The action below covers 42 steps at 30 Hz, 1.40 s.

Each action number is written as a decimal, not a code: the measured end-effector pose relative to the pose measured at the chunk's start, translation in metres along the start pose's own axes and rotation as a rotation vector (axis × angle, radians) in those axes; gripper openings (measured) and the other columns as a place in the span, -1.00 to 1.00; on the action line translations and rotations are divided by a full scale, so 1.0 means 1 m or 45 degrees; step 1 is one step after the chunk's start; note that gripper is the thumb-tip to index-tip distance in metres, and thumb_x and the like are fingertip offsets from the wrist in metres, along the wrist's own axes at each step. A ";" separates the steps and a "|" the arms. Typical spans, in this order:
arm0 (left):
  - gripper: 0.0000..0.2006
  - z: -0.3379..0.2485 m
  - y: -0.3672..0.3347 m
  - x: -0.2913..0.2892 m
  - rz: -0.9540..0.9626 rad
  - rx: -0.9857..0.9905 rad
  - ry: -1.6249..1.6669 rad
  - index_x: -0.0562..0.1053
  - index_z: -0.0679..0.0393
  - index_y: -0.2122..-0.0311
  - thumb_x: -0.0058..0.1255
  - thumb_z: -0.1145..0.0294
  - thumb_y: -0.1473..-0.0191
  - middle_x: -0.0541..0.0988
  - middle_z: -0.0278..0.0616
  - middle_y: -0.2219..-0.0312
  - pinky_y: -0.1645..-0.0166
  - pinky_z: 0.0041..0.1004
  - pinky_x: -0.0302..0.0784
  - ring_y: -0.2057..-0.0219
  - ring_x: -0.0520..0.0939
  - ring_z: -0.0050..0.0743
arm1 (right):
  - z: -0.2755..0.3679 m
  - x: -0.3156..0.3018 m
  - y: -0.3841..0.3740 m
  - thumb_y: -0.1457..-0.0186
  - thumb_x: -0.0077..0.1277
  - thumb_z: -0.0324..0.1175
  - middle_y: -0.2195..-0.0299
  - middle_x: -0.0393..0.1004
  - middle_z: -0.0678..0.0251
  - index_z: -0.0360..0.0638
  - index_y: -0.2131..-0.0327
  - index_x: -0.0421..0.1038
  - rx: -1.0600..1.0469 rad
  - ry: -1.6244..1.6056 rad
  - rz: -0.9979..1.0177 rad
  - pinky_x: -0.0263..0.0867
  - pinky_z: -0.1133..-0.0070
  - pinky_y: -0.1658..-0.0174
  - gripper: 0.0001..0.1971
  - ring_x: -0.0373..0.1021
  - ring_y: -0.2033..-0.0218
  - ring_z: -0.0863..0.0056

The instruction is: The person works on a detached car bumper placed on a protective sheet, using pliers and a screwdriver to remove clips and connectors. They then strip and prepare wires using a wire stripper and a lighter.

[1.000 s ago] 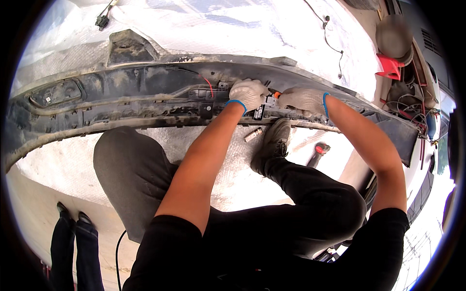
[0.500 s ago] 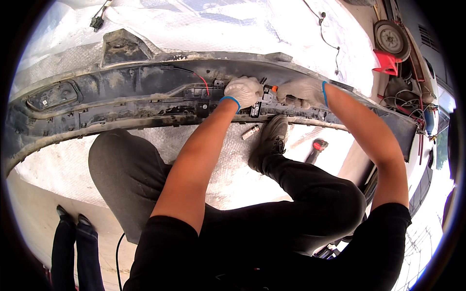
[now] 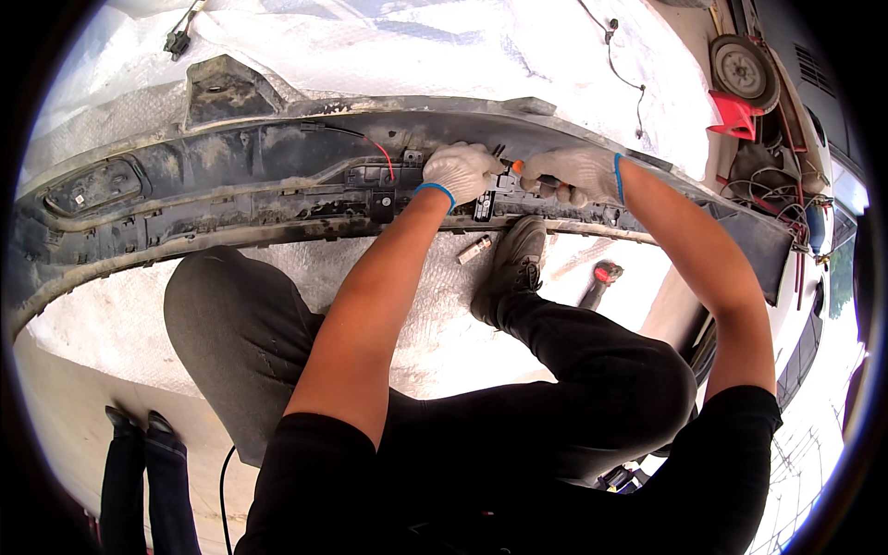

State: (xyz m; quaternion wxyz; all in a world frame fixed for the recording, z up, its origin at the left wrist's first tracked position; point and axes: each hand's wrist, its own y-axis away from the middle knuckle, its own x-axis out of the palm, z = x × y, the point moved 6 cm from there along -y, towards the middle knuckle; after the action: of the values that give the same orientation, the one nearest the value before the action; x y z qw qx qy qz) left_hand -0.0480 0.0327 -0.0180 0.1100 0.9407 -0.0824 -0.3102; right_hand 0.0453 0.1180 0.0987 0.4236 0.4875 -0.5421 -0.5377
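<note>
I have both gloved hands on the inner face of the dusty grey car bumper [image 3: 231,199] lying across the white sheet [image 3: 370,55], near its middle. My left hand [image 3: 460,173] is closed over a small black bracket [image 3: 485,202] on the bumper, just right of the red wire [image 3: 381,155]. My right hand [image 3: 575,176], just right of the bracket, is clamped around an orange-handled tool [image 3: 520,167] whose tip points at that bracket. Compared with a second ago, the hands sit on the same spot; only my view has shifted a little, so I judge the work on that fitting is still under way. Below the bumper lie a small metal cylinder [image 3: 474,250] and a red-capped tool [image 3: 601,280].
</note>
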 end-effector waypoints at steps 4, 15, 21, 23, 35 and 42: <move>-0.68 0.002 -0.003 0.001 0.037 -0.008 0.023 0.62 -0.10 0.11 -0.09 0.35 -0.07 0.59 -0.31 0.05 -0.17 -0.25 0.44 -0.01 0.56 -0.21 | 0.000 0.000 -0.006 0.02 0.08 -0.25 0.58 0.24 0.53 -0.10 0.44 0.40 0.031 0.041 -0.011 -0.20 0.74 0.73 -0.84 -0.03 0.70 0.81; -0.73 0.005 -0.006 0.005 -0.038 -0.001 0.053 0.62 0.00 0.18 -0.10 0.33 -0.08 0.61 -0.23 0.12 -0.10 -0.24 0.50 0.04 0.58 -0.15 | 0.002 -0.005 -0.010 0.07 0.04 -0.33 0.67 0.16 0.52 -0.14 0.48 0.36 0.019 0.322 -0.071 -0.16 0.62 0.72 -0.88 -0.02 0.71 0.70; -0.74 0.000 -0.004 0.003 -0.060 0.013 -0.036 0.61 0.02 0.17 -0.03 0.25 -0.09 0.61 -0.19 0.13 -0.09 -0.22 0.51 0.04 0.58 -0.13 | 0.016 -0.004 0.003 0.08 0.01 -0.30 0.68 0.30 0.37 -0.21 0.34 0.46 -0.049 0.984 -0.178 0.11 0.43 0.65 -0.77 0.20 0.71 0.47; -0.73 0.000 -0.004 0.003 -0.056 0.009 -0.059 0.60 0.03 0.16 0.00 0.21 -0.08 0.61 -0.18 0.13 -0.09 -0.21 0.51 0.04 0.58 -0.12 | 0.021 0.000 -0.002 0.08 0.01 -0.28 0.62 0.40 0.31 -0.24 0.28 0.48 -0.208 1.311 -0.223 0.24 0.41 0.55 -0.70 0.35 0.61 0.39; -0.67 0.000 -0.003 0.002 -0.036 0.037 -0.018 0.53 0.04 0.09 0.03 0.11 -0.10 0.59 -0.11 0.13 -0.09 -0.18 0.48 0.02 0.56 -0.07 | 0.005 0.024 0.000 0.04 0.24 -0.36 0.20 0.46 0.15 -0.46 -0.07 0.26 -0.267 2.169 -0.777 0.41 0.56 0.24 -0.38 0.46 0.26 0.43; -0.67 0.000 0.000 0.001 -0.024 0.024 0.014 0.52 0.03 0.05 0.06 0.17 -0.09 0.59 -0.12 0.12 -0.12 -0.19 0.47 0.01 0.56 -0.08 | -0.025 0.011 0.016 0.02 0.09 -0.17 0.50 0.39 0.33 -0.15 0.18 0.47 -0.284 1.015 -0.290 0.23 0.63 0.44 -0.65 0.40 0.39 0.48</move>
State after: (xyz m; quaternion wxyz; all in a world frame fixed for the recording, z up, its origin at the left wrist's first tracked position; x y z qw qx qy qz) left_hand -0.0474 0.0328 -0.0189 0.0987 0.9441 -0.0757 -0.3053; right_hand 0.0669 0.1020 0.1159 0.5880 0.6651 -0.2171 -0.4059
